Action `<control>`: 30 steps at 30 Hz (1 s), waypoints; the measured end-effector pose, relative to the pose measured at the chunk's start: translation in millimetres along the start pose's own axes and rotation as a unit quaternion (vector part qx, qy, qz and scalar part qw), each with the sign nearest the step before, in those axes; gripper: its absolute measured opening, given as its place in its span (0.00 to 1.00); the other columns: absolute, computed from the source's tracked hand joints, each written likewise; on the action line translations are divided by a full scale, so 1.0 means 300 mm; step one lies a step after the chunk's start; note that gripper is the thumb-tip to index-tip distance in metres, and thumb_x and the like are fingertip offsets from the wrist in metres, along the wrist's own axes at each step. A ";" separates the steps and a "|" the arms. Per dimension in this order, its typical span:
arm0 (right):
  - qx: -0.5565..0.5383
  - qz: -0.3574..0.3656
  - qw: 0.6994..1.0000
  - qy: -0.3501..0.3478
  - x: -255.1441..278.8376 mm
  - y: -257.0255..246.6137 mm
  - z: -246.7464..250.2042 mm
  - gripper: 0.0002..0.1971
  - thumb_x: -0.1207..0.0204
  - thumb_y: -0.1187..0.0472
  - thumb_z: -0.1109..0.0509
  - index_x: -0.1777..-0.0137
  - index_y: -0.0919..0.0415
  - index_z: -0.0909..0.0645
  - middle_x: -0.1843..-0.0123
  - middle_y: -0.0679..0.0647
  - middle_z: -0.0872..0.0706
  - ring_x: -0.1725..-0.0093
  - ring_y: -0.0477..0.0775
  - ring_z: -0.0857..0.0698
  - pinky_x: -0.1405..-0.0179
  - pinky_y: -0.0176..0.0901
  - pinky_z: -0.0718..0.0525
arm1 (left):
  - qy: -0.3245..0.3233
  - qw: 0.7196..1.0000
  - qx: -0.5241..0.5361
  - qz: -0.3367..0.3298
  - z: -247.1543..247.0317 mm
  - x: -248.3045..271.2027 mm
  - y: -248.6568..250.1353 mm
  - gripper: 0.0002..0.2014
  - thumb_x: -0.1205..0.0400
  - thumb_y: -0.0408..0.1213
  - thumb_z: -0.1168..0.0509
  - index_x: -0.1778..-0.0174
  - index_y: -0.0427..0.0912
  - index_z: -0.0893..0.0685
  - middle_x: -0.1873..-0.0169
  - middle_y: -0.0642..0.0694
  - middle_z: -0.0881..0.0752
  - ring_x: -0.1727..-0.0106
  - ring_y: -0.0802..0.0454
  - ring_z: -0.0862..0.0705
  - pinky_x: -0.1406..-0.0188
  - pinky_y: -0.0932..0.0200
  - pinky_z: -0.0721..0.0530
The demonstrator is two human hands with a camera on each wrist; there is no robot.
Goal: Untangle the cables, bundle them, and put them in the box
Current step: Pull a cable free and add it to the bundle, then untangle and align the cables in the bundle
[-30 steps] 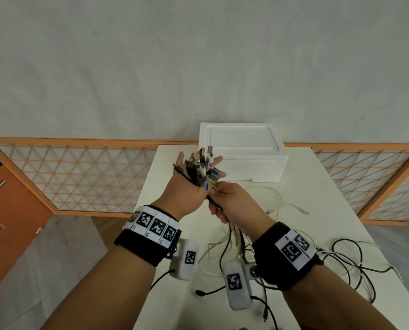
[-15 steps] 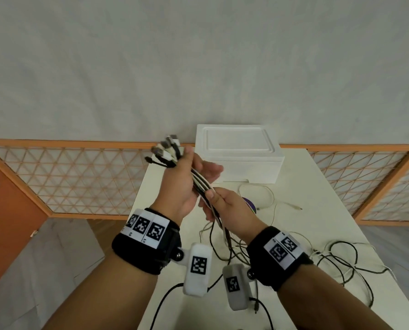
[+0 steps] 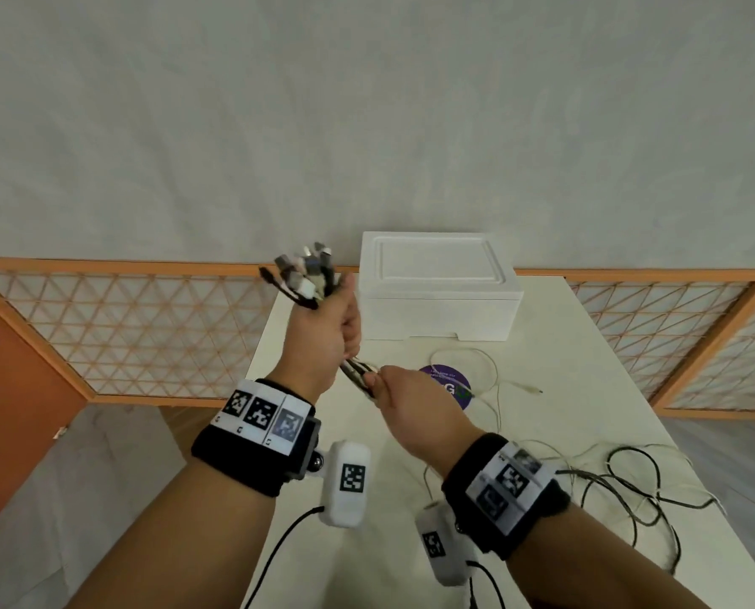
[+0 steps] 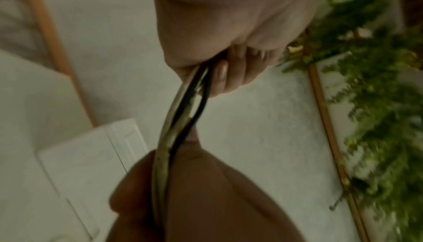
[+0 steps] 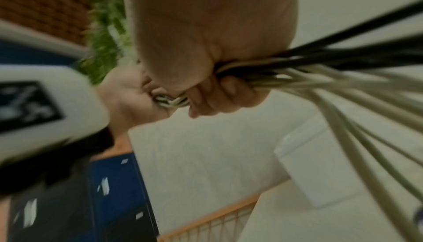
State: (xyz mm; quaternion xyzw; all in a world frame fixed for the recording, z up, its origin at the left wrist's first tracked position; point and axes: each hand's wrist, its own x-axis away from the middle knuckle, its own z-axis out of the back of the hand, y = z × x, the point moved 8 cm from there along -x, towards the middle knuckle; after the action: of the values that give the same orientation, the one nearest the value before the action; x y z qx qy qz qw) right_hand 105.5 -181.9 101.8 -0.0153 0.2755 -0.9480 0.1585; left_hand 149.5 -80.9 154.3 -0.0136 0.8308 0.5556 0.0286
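Note:
My left hand [image 3: 336,327] is raised above the table's left edge and grips a bundle of black and white cables [image 3: 358,373]. Their plug ends [image 3: 305,274] stick out above the fist. Just below it, my right hand [image 3: 393,389] is curled round the same bundle [image 5: 286,72], and the strands [image 4: 183,115] run straight between the two fists. Loose cable tails [image 3: 630,485] trail over the table to the right. The white foam box [image 3: 437,292] stands at the far end of the table with its lid on.
A white table [image 3: 564,353] carries a round purple sticker [image 3: 446,384] and a thin white cable [image 3: 494,380] ending in a plug. An orange lattice railing [image 3: 125,331] runs behind and to both sides. Camera leads hang from both wrists.
My left hand has risen and swung left with the plug ends, closing round the cables. The right hand has slid down the bundle, drawing it straight between the two hands.

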 end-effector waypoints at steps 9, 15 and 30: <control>-0.048 0.065 0.996 0.033 0.036 0.034 -0.025 0.28 0.26 0.27 0.51 0.57 0.55 0.36 0.68 0.47 0.27 0.65 0.56 0.24 0.68 0.47 0.31 | 0.062 0.975 0.189 0.101 0.069 -0.014 -0.047 0.28 0.15 0.51 0.42 0.82 0.48 0.38 0.86 0.53 0.42 0.86 0.57 0.44 0.83 0.66 0.42; -0.077 0.073 0.994 0.038 -0.046 0.028 0.121 0.17 0.17 0.47 0.38 0.61 0.59 0.29 0.71 0.47 0.28 0.69 0.52 0.24 0.68 0.42 0.28 | 0.175 0.948 0.242 0.110 0.189 -0.030 -0.107 0.21 0.17 0.45 0.35 0.76 0.45 0.30 0.81 0.52 0.30 0.81 0.57 0.27 0.69 0.59 0.19; 0.214 0.117 0.962 -0.121 -0.175 -0.123 0.268 0.18 0.16 0.46 0.42 0.52 0.61 0.22 0.60 0.51 0.21 0.58 0.53 0.22 0.63 0.44 0.30 | -0.136 0.913 -0.378 -0.072 0.042 -0.007 0.095 0.40 0.39 0.51 0.17 0.31 0.53 0.23 0.35 0.59 0.18 0.32 0.64 0.23 0.31 0.62 0.27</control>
State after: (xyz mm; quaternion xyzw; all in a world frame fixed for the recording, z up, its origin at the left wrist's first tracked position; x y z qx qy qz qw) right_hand 153.9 -177.9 192.3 -0.0630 0.0450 -0.9507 0.3004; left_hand 150.3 -58.4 175.8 -0.0075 0.5433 0.8214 0.1736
